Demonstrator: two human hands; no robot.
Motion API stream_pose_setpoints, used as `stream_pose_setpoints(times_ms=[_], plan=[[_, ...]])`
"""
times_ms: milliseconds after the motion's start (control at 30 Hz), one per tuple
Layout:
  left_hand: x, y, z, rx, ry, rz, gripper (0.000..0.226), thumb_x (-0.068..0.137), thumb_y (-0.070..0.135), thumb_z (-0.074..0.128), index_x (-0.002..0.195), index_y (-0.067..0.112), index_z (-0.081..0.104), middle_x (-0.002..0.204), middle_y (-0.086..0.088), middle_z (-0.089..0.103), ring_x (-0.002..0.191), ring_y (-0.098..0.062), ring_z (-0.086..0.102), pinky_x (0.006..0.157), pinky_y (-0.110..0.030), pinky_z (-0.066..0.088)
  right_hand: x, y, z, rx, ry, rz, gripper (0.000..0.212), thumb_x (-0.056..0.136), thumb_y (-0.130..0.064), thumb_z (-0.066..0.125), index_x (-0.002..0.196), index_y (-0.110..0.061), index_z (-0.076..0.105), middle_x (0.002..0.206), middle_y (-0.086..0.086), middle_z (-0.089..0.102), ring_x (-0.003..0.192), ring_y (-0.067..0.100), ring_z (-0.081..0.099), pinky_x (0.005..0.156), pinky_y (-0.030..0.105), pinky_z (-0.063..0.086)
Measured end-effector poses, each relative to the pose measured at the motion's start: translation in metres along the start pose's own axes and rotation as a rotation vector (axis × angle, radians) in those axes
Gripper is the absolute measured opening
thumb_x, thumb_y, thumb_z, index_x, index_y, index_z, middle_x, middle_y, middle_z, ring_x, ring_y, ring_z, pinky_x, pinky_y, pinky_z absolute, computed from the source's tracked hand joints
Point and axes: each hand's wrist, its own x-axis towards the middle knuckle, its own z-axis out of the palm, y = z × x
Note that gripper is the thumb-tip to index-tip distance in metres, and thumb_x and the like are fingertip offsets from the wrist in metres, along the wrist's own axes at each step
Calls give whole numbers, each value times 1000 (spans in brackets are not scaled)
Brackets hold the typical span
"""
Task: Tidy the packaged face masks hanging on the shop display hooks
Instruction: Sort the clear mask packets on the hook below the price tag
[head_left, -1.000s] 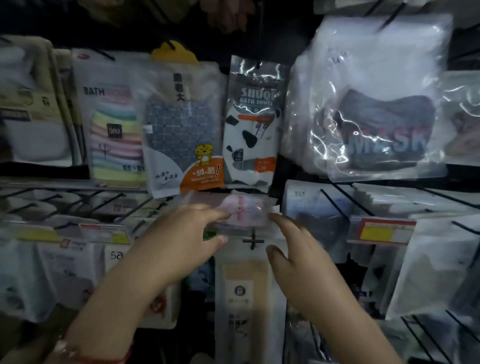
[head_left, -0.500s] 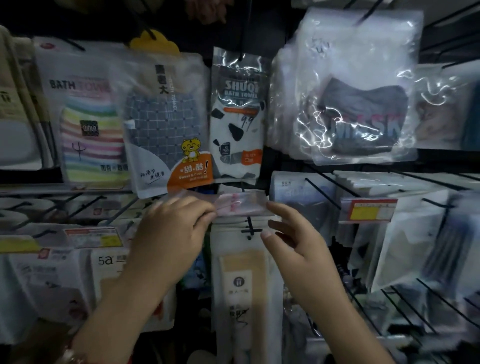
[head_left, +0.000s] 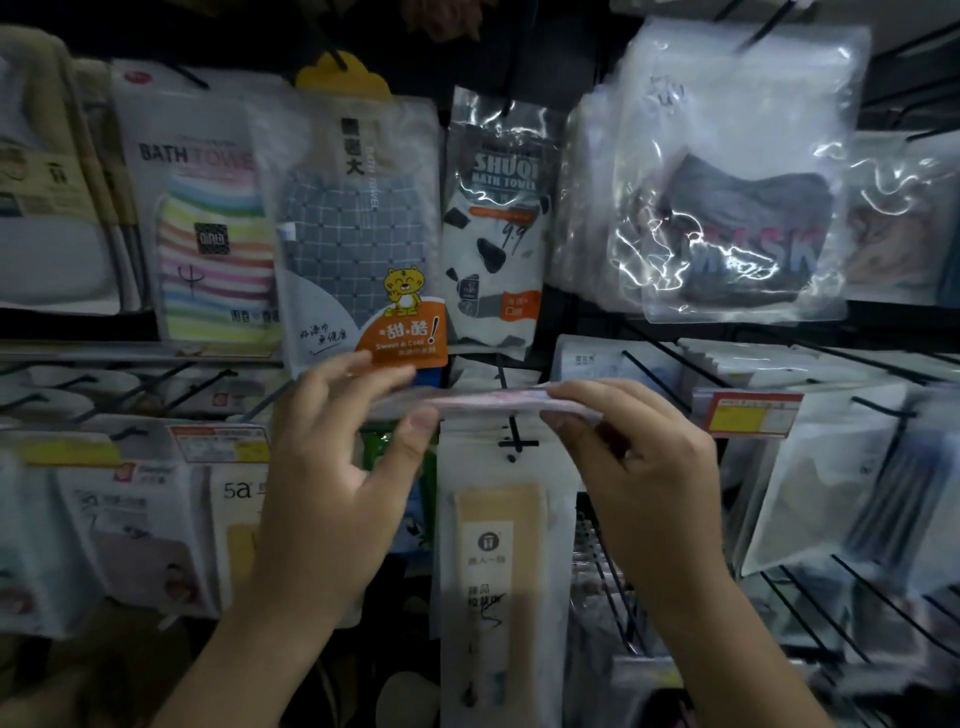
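I hold a thin clear packet with a pink mask (head_left: 488, 401) flat and edge-on between both hands, in front of a black display hook (head_left: 515, 436). My left hand (head_left: 337, 457) pinches its left end between thumb and fingers. My right hand (head_left: 639, 467) pinches its right end the same way. Below the packet hangs a tall white pack with a beige mask (head_left: 501, 561). A large clear bag with a grey "MASK" face mask (head_left: 737, 228) hangs at the upper right.
Bath towel packs (head_left: 358, 228) hang in the upper row left of centre. Rows of black hooks (head_left: 675, 358) jut out at both sides with white packs on them. A red and yellow price tag (head_left: 748, 413) sits right of my hands.
My right hand has closed onto the packet's right end, and both hands have turned the packet flat and edge-on. My view has shifted slightly.
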Motion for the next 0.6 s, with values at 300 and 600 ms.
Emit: stream_pose_setpoints(times_ms=[300, 600], plan=[[-9, 20, -12, -1030, -77, -515, 61, 92, 52, 53, 134, 9, 58, 123, -14, 69, 113, -32, 66, 90, -45, 55, -30, -18, 1, -34, 69, -221, 30, 81, -6, 75, 109, -17, 74, 109, -2, 70, 94, 17, 63, 85, 22, 45], [2, 37, 0, -826, 156, -609, 12, 93, 7, 64, 101, 15, 69, 92, -3, 78, 87, -21, 75, 67, -28, 57, -46, -24, -16, -46, -782, 143, 86, 66, -75, 64, 144, -51, 36, 146, -44, 12, 133, -19, 19, 110, 16, 26]])
